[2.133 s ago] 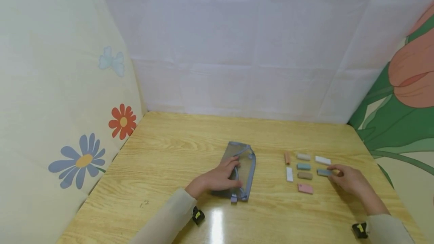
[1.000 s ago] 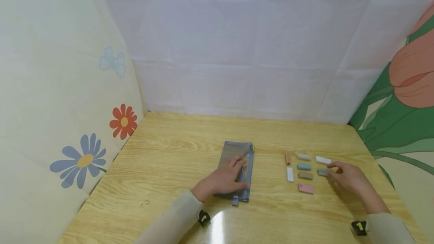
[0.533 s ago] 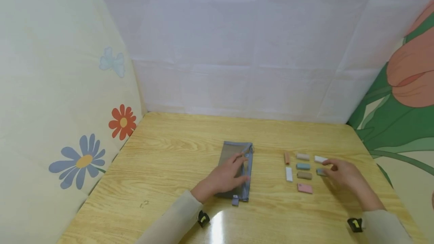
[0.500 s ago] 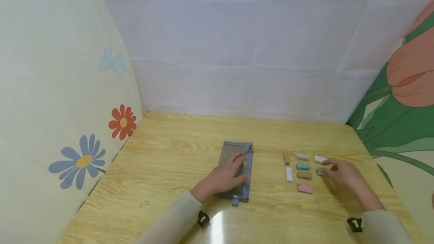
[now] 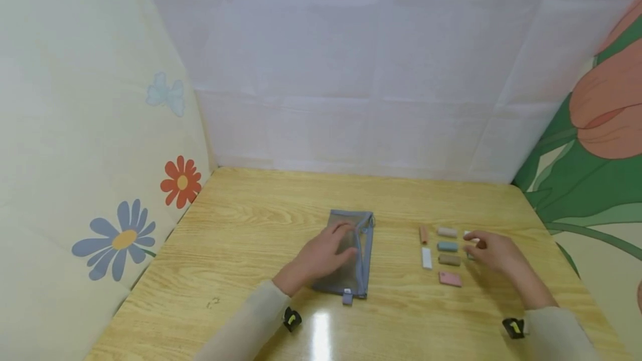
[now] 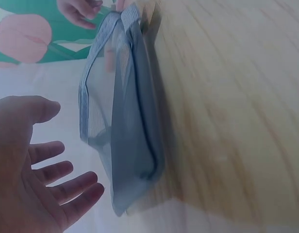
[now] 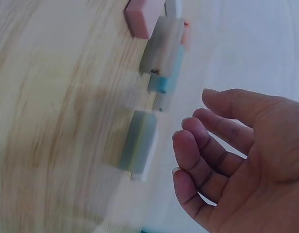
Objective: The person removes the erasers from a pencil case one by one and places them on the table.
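Observation:
A grey-blue mesh zipper pouch (image 5: 337,287) lies on the table, its zipper edge on the right and gaping in the left wrist view. Above it hovers my left hand (image 5: 318,255), fingers spread and apart from the mesh (image 6: 127,160). My right hand (image 5: 496,254) hangs over the right end of a group of small eraser-like blocks. Its fingers are loosely bent and hold nothing. Beneath it, a grey-blue block with a yellowish stripe (image 7: 139,141) and a white block (image 7: 139,176) are mostly hidden in the head view.
Left of my right hand lie an orange block (image 5: 423,234), a white block (image 5: 426,258), a beige one (image 5: 447,232), a teal one (image 5: 447,246), a brown one (image 5: 449,260) and a pink one (image 5: 450,278). A white sheet (image 5: 301,132) stands behind the wooden table (image 5: 241,205).
The pouch, bulged and askew at first, lies flatter and straighter. My left hand has drawn back left off its zipper edge. My right hand has left the grey-blue block and shifted left over it.

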Available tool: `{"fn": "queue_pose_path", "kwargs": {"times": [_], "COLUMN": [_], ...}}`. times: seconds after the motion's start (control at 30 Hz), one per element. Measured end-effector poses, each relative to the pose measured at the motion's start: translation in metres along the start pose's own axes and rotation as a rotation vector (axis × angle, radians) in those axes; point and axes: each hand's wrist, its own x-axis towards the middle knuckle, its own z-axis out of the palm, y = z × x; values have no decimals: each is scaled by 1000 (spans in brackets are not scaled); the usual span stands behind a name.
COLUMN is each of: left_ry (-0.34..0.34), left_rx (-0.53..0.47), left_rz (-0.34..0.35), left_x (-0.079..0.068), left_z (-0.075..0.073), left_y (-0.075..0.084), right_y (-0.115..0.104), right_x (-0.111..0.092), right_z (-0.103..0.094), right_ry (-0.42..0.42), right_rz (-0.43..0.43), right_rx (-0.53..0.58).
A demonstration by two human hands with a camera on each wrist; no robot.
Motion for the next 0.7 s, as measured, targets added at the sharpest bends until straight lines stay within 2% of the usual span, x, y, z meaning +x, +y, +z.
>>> {"fn": "queue_pose_path", "kwargs": {"times": [0.23,0.43,0.7], "left_ry": [-15,9,25], "left_rx": [47,77,63], "left_rz": [-37,-43,-58], "left_x": [-4,-5,-5], "left_z": [-10,-15,-24], "left_y": [-8,-16,-26], "right_y": [-13,-23,-36], "right_x": [4,11,21], "right_z": [1,4,11], "right_ry": [-10,-21,-60], "right_rz": [6,-3,37], "right_rx": [23,32,61]}}
